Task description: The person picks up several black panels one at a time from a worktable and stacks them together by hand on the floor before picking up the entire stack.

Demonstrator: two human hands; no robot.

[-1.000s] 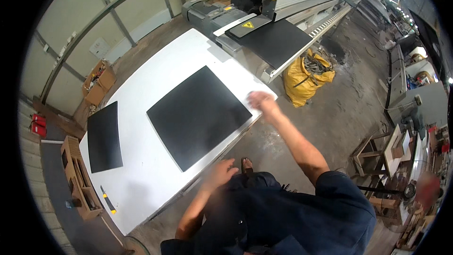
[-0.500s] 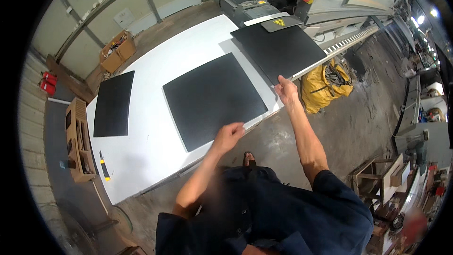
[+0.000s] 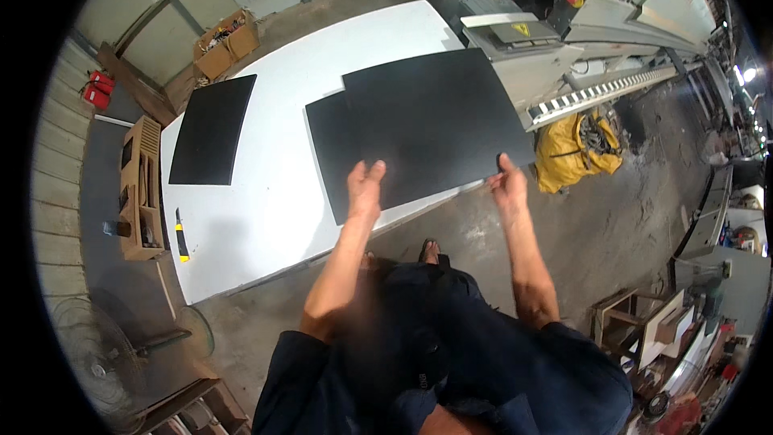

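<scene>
A second black sheet (image 3: 211, 129) lies left on the white bench (image 3: 266, 193); a grey machine (image 3: 515, 40) stands beyond. Left hand (image 3: 365, 187) and right hand (image 3: 509, 185), arms outstretched, pinch the large black sheet's (image 3: 435, 121) near edge.

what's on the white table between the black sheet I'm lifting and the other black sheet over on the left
Mostly bare white table in the head view. A third black sheet lies flat, partly under the lifted sheet; left of it, nothing until the far sheet.

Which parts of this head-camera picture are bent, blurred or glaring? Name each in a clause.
Head view: the white table edges bow toward the rim; black vignette rings the frame; the left hand on the lifted black sheet looks slightly soft; lamps glare at far right.
</scene>
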